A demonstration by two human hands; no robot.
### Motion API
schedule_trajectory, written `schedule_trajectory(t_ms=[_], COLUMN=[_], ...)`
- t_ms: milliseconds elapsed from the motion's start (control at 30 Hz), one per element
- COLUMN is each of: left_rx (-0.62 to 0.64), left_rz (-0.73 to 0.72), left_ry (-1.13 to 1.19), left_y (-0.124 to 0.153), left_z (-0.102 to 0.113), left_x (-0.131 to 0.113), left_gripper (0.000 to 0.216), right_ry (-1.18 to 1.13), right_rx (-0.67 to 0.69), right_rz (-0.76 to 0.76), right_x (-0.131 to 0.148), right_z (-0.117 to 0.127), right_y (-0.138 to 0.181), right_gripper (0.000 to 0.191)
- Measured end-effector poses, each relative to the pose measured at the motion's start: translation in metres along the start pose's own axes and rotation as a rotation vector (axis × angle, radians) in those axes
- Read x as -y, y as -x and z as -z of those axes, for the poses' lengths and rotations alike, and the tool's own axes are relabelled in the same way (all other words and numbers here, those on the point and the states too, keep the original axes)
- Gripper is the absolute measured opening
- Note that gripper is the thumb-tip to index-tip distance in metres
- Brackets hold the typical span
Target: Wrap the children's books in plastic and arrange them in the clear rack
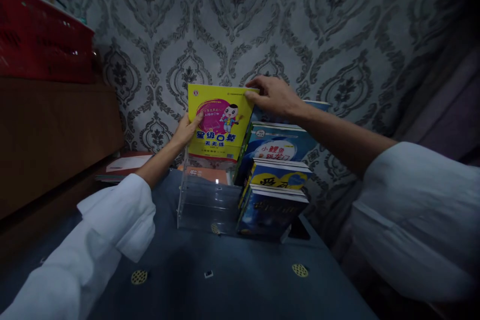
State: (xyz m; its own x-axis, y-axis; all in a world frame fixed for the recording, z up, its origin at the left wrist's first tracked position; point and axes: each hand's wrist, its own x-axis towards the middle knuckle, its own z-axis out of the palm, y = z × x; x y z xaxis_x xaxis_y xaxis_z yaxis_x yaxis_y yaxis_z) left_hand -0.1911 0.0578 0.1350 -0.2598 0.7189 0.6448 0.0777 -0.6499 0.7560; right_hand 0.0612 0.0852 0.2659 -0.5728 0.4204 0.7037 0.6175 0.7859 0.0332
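A yellow workbook with a magenta circle and a cartoon child stands upright, its lower edge at the back of a clear acrylic book rack. My left hand grips its left edge, thumb across the front cover. At the top right corner, my right hand pinches the same workbook between thumb and fingers. Right of it, the rack's tiers hold several books: a light blue one, a yellow and blue one and a dark blue one in front.
An orange-covered book shows behind the rack's left side. Papers and books lie at the left beside a brown wooden cabinet bearing a red basket. A dark flat object lies right of the rack. Patterned wallpaper stands close behind.
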Motion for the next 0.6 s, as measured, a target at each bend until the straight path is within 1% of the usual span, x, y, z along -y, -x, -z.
schedule_trajectory(t_ms=[67,167,333,600], left_rx=[0.025,-0.006,-0.027,0.009], left_rz=[0.074,0.154,0.16,0.188], left_ry=[0.078,0.125,0.202,0.184], left_y=[0.0,0.0,-0.001,0.0], left_z=[-0.003,-0.005,-0.007,-0.004], left_x=[0.0,0.0,0.0,-0.002], left_gripper=[0.052,0.051,0.049,0.049], right_ry=[-0.038,-0.087,-0.116,-0.146], right_rx=[0.028,0.082,0.114,0.147], right_rz=[-0.012,-0.037,-0.059,-0.067], right_x=[-0.001,-0.002,0.0,0.008], right_z=[0.002,0.003,0.004,0.01], right_y=[-0.003,-0.006,-0.006,0.0], right_gripper=[0.037,0.03,0.018,0.016])
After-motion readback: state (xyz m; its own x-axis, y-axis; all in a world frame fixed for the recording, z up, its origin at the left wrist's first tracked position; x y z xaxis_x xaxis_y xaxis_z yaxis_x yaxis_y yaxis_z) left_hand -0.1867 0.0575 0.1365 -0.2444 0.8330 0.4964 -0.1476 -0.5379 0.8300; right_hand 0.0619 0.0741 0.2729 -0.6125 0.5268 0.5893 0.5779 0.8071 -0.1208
